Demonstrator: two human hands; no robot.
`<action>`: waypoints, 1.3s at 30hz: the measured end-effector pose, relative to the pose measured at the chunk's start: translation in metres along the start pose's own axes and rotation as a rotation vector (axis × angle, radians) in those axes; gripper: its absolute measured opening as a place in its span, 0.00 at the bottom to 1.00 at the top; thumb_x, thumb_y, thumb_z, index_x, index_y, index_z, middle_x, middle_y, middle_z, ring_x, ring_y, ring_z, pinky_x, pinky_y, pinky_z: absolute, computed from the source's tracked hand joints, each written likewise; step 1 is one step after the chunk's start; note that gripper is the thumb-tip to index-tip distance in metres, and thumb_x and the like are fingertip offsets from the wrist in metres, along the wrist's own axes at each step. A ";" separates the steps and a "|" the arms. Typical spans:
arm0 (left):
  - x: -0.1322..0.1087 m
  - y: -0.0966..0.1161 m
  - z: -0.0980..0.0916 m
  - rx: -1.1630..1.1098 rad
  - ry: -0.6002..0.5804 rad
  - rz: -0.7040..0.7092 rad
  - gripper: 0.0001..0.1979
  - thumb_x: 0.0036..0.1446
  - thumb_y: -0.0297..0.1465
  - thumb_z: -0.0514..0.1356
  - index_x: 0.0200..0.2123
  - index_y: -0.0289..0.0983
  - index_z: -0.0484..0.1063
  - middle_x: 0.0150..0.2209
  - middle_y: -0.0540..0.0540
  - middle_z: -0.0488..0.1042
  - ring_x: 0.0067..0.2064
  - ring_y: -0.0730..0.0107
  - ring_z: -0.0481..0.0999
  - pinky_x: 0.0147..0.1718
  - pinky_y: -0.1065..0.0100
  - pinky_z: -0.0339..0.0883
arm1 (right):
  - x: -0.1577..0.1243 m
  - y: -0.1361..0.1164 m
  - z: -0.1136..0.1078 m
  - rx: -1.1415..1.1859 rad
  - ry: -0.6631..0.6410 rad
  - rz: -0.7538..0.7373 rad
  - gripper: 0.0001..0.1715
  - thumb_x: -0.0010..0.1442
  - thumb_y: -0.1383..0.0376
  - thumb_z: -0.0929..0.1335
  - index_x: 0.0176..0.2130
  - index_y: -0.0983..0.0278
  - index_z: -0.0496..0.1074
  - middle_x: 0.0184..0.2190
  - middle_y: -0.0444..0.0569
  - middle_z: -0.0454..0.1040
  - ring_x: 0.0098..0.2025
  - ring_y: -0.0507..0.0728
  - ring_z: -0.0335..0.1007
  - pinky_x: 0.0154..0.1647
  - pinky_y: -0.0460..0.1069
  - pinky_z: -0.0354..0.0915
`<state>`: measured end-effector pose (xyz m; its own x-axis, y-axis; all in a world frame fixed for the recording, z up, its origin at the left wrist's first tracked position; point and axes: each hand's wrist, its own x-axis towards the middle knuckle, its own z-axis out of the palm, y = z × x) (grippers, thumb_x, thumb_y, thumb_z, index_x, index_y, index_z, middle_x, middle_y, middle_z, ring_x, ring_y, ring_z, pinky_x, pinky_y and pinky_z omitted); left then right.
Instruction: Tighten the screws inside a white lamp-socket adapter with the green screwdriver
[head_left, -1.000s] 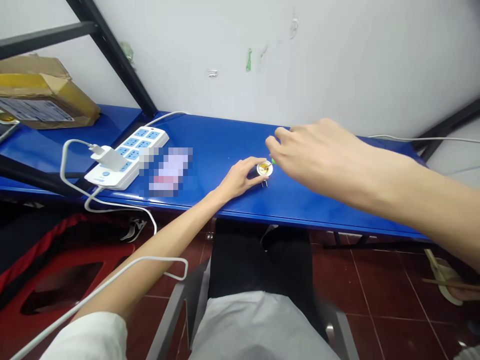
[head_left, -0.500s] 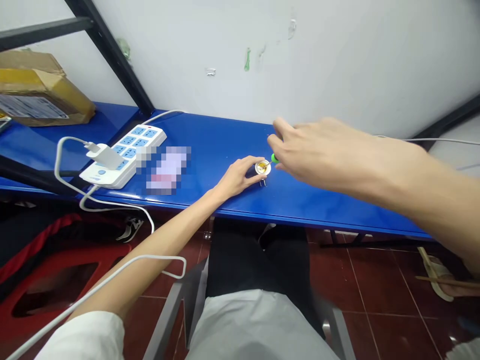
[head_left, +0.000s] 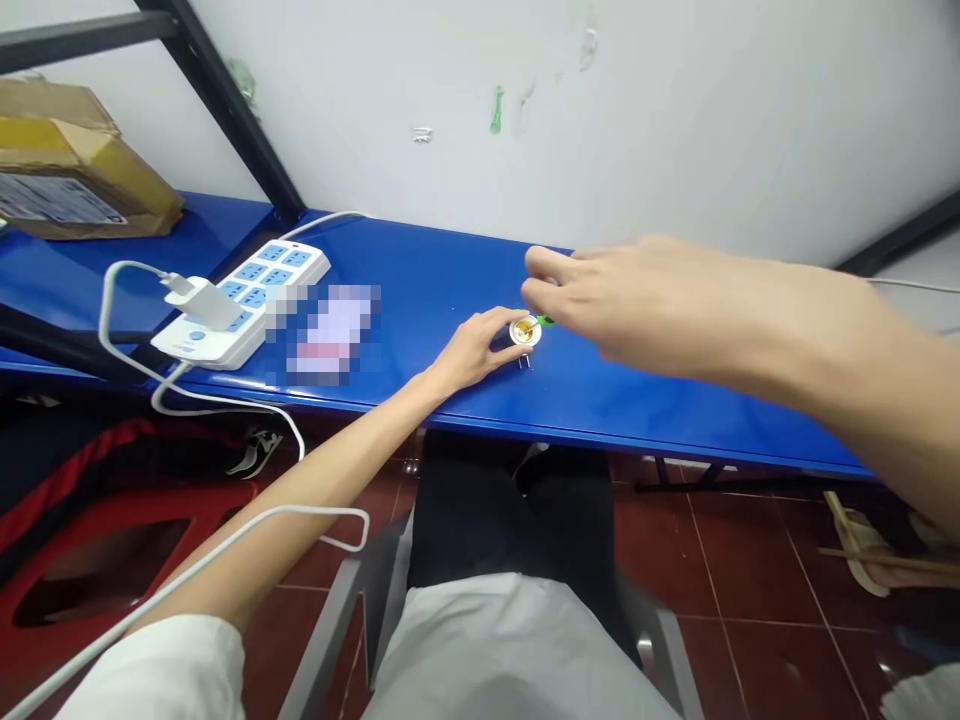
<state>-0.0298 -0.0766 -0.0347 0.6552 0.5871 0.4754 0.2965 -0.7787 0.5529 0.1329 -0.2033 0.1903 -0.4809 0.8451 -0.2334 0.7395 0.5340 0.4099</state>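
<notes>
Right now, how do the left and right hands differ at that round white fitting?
The left hand rests low on the blue table, its fingertips at the left side of the round white fitting. The right hand is raised above the table, its fingers beside the green-handled screwdriver on the fitting's right. The left arm crosses the table's near edge; the right arm comes in from the right. Both hands are bare.

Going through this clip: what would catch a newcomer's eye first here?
The left hand holds a small round white socket with a brass centre on the blue bench, and the right hand sits at a green-handled screwdriver touching it. Further left lies a white power strip with blue outlets.
</notes>
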 end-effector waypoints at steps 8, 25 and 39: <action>-0.001 -0.002 0.002 -0.013 0.013 0.015 0.23 0.66 0.39 0.69 0.61 0.40 0.76 0.53 0.41 0.83 0.53 0.58 0.83 0.57 0.58 0.74 | 0.008 -0.010 -0.006 -0.088 -0.027 0.155 0.18 0.68 0.78 0.59 0.48 0.69 0.74 0.38 0.59 0.77 0.32 0.60 0.73 0.31 0.51 0.54; -0.002 -0.002 0.002 -0.005 0.003 -0.015 0.24 0.66 0.41 0.68 0.62 0.43 0.75 0.55 0.42 0.83 0.54 0.59 0.83 0.57 0.57 0.75 | 0.000 0.004 0.007 -0.013 0.051 0.068 0.16 0.69 0.72 0.62 0.53 0.68 0.73 0.50 0.62 0.75 0.28 0.56 0.69 0.30 0.52 0.52; -0.001 0.000 0.000 -0.006 -0.003 -0.012 0.23 0.66 0.39 0.69 0.61 0.42 0.76 0.55 0.41 0.83 0.55 0.58 0.82 0.58 0.57 0.74 | -0.003 0.006 0.002 0.005 0.001 -0.026 0.18 0.68 0.74 0.62 0.54 0.65 0.74 0.54 0.60 0.77 0.34 0.58 0.73 0.31 0.51 0.56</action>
<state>-0.0303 -0.0776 -0.0349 0.6534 0.5959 0.4669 0.3003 -0.7702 0.5627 0.1398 -0.2028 0.1921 -0.5006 0.8310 -0.2426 0.7292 0.5558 0.3992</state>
